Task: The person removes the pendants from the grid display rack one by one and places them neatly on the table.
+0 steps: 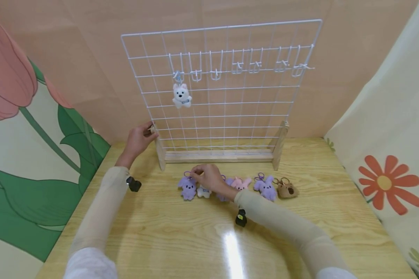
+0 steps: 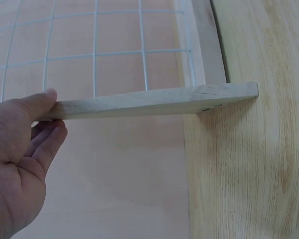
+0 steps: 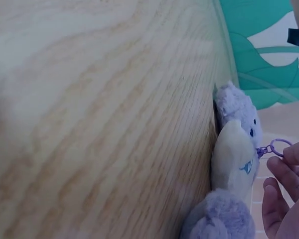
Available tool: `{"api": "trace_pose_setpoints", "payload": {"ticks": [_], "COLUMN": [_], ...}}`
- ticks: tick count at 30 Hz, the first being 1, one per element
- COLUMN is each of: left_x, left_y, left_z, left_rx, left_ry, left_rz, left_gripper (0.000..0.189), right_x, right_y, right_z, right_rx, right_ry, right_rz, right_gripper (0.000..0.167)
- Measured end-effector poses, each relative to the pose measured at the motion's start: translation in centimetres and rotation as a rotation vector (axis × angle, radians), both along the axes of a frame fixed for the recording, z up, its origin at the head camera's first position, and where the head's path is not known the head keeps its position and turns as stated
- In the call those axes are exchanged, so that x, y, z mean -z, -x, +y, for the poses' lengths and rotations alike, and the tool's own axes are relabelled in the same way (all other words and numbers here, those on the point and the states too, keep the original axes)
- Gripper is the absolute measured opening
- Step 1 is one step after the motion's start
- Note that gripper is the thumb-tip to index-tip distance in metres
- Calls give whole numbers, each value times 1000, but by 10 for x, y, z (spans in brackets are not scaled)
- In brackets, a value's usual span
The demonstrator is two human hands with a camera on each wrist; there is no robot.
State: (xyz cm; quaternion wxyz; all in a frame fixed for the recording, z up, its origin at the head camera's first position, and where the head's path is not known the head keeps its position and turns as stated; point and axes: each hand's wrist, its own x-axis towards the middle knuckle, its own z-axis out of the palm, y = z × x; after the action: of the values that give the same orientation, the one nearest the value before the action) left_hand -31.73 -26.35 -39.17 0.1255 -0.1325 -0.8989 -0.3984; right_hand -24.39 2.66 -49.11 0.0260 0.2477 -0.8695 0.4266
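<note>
In the head view, my left hand [image 1: 139, 138] grips the upper end of the wooden side post [image 1: 159, 151] of the white wire grid rack [image 1: 225, 102]. The left wrist view shows thumb and fingers on opposite sides of that post [image 2: 139, 102]. My right hand [image 1: 211, 178] is at the leftmost purple plush keychain [image 1: 188, 188], which lies on the table. Between thumb and finger it pinches the purple key ring [image 3: 279, 148], as the right wrist view shows. Beneath the hand lies a white plush keychain [image 1: 204, 192]; another purple one [image 1: 222, 197] is partly hidden by the wrist.
A white plush keychain [image 1: 182, 95] hangs from the rack's leftmost hook; several other hooks [image 1: 255, 66] line the same bar. Farther right on the table [image 1: 181, 240] lie a pink plush [image 1: 241, 183], a purple plush [image 1: 266, 189] and a brown plush [image 1: 288, 190].
</note>
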Motion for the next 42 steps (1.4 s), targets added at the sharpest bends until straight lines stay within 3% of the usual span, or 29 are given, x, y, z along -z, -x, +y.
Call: {"api": "trace_pose_setpoints", "payload": {"ticks": [15, 33, 37, 42], "left_x": [1, -1, 0, 0], "left_y": [1, 0, 1, 1], "left_z": [-1, 2, 1, 0], "left_rx": [1, -2, -6, -6], "left_ry": [-4, -20, -15, -10], "left_rz": [-4, -16, -18, -17], "left_gripper": [53, 53, 53, 53], "right_x": [4, 12, 8, -10], "right_y": [15, 23, 24, 22], "right_z": [-2, -1, 3, 12], "right_rx": [25, -17, -37, -90], "right_ry": [-90, -124, -117, -94], "right_rz": [-10, -33, -29, -10], "right_gripper": [9, 8, 9, 17]}}
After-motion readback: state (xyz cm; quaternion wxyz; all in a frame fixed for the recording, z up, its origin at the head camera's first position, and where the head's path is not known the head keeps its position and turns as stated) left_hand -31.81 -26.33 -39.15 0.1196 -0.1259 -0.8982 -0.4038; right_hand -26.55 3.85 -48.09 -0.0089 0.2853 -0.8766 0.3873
